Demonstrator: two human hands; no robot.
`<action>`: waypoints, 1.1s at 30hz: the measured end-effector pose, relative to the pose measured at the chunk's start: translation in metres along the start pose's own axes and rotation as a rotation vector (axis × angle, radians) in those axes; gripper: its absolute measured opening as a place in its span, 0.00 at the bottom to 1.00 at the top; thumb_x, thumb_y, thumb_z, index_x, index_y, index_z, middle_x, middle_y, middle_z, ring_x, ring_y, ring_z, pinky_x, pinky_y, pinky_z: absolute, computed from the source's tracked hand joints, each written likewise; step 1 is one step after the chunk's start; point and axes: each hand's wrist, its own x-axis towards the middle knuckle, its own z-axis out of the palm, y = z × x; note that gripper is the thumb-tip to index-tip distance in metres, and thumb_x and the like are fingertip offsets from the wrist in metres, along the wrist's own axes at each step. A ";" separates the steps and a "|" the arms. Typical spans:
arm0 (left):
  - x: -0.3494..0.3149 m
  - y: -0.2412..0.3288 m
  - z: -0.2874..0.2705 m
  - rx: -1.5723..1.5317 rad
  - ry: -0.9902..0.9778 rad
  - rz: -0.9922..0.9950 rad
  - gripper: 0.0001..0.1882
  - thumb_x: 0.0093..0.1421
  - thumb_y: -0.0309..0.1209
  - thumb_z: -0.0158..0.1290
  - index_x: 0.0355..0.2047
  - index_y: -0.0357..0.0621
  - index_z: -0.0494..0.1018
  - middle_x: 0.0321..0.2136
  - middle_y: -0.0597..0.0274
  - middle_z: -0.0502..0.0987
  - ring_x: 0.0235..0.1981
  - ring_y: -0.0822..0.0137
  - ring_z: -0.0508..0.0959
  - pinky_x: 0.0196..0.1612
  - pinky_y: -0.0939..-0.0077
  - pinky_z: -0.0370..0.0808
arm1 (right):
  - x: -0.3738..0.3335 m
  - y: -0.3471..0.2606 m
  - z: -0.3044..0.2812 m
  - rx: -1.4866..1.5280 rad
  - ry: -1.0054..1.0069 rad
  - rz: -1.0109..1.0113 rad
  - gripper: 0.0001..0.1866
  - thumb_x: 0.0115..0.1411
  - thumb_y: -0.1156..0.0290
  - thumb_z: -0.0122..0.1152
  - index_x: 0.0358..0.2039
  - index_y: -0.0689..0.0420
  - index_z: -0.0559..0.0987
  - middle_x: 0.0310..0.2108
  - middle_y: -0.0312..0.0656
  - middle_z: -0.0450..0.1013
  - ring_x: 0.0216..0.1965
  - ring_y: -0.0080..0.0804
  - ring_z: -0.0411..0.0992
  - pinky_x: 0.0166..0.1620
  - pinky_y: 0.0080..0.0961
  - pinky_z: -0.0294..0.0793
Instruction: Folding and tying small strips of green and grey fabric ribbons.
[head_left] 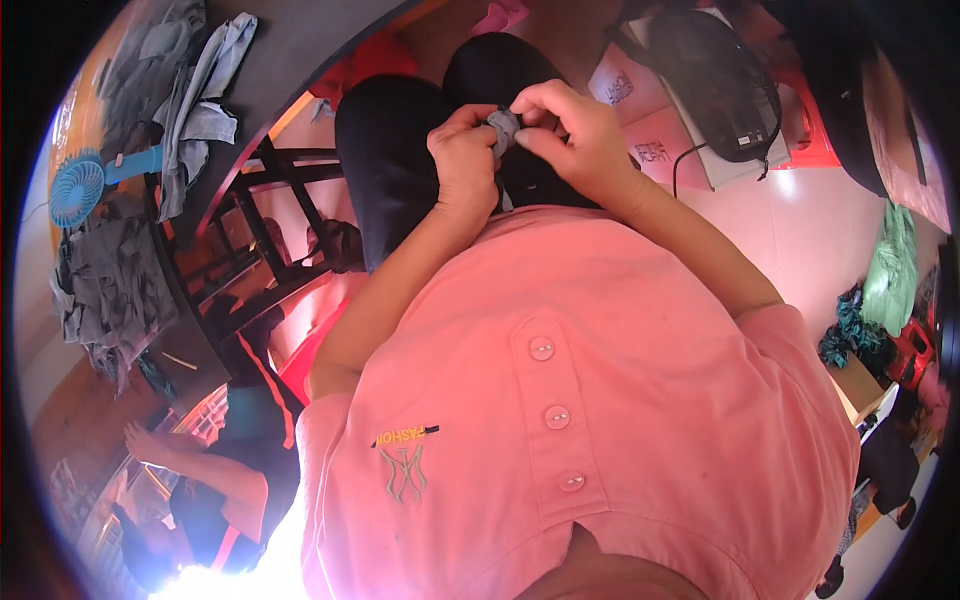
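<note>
Above my dark-trousered lap, both hands meet around a small bunched piece of grey cloth (503,128). My left hand (463,160) is closed on its left side, the fingers curled round it. From the right, my right hand (572,128) pinches the cloth's upper edge between thumb and fingers. What the fingertips cover, such as a fastening or thread, is too small to make out.
A dark table on the left carries grey cloth pieces (115,285) and a blue fan (78,188). Boxes (655,140) and a black mesh bag (725,85) stand to the right, near a green bag (892,265). A co-worker (225,480) sits lower left.
</note>
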 end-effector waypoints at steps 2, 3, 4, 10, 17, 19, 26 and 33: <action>0.001 -0.007 0.001 0.033 -0.040 0.088 0.12 0.49 0.18 0.48 0.33 0.34 0.77 0.21 0.65 0.74 0.18 0.77 0.68 0.18 0.81 0.61 | 0.000 0.004 0.011 0.017 0.028 -0.063 0.11 0.46 0.77 0.61 0.32 0.54 0.75 0.25 0.38 0.74 0.23 0.34 0.74 0.27 0.30 0.71; 0.003 -0.011 0.002 0.032 -0.037 0.087 0.12 0.49 0.18 0.48 0.33 0.34 0.77 0.21 0.65 0.74 0.18 0.77 0.68 0.18 0.81 0.61 | 0.000 0.007 0.014 -0.051 0.040 -0.064 0.11 0.45 0.77 0.60 0.32 0.53 0.75 0.24 0.37 0.73 0.23 0.34 0.73 0.25 0.31 0.71; 0.006 -0.014 0.003 0.118 -0.013 0.152 0.12 0.49 0.18 0.48 0.34 0.34 0.77 0.22 0.64 0.75 0.20 0.76 0.70 0.20 0.80 0.63 | 0.002 0.009 0.017 -0.118 0.052 -0.065 0.11 0.44 0.77 0.58 0.32 0.53 0.75 0.23 0.36 0.73 0.23 0.35 0.73 0.24 0.32 0.70; -0.004 -0.009 0.000 0.237 -0.041 0.177 0.12 0.51 0.19 0.50 0.37 0.30 0.76 0.29 0.62 0.77 0.28 0.73 0.75 0.32 0.78 0.72 | 0.012 0.033 0.025 -0.134 0.090 -0.119 0.13 0.44 0.79 0.57 0.32 0.53 0.73 0.18 0.37 0.71 0.21 0.37 0.73 0.24 0.32 0.69; -0.001 0.006 -0.013 -0.281 -0.296 -0.296 0.12 0.54 0.21 0.50 0.40 0.31 0.75 0.32 0.61 0.77 0.33 0.70 0.77 0.38 0.78 0.73 | 0.017 0.029 0.004 0.124 -0.052 0.047 0.12 0.46 0.81 0.55 0.33 0.55 0.72 0.18 0.38 0.70 0.20 0.31 0.71 0.25 0.25 0.69; -0.002 0.013 -0.009 -0.235 -0.256 -0.240 0.12 0.54 0.21 0.50 0.39 0.31 0.75 0.32 0.60 0.77 0.32 0.70 0.77 0.37 0.78 0.73 | 0.014 0.028 0.005 0.090 0.006 0.037 0.13 0.45 0.80 0.57 0.33 0.55 0.72 0.18 0.37 0.70 0.20 0.30 0.71 0.26 0.25 0.69; 0.001 0.012 0.016 -0.199 0.033 -0.036 0.09 0.50 0.17 0.53 0.33 0.28 0.75 0.27 0.58 0.76 0.26 0.69 0.75 0.30 0.77 0.71 | 0.006 0.003 0.012 -0.068 0.022 0.069 0.15 0.43 0.73 0.64 0.34 0.53 0.72 0.17 0.36 0.70 0.18 0.30 0.71 0.23 0.26 0.68; 0.008 0.006 0.013 -0.334 0.134 -0.108 0.09 0.52 0.17 0.53 0.35 0.29 0.74 0.31 0.55 0.76 0.31 0.67 0.75 0.35 0.75 0.71 | 0.013 0.017 0.032 0.097 0.116 0.034 0.14 0.44 0.81 0.58 0.33 0.56 0.71 0.16 0.40 0.70 0.17 0.30 0.70 0.23 0.25 0.67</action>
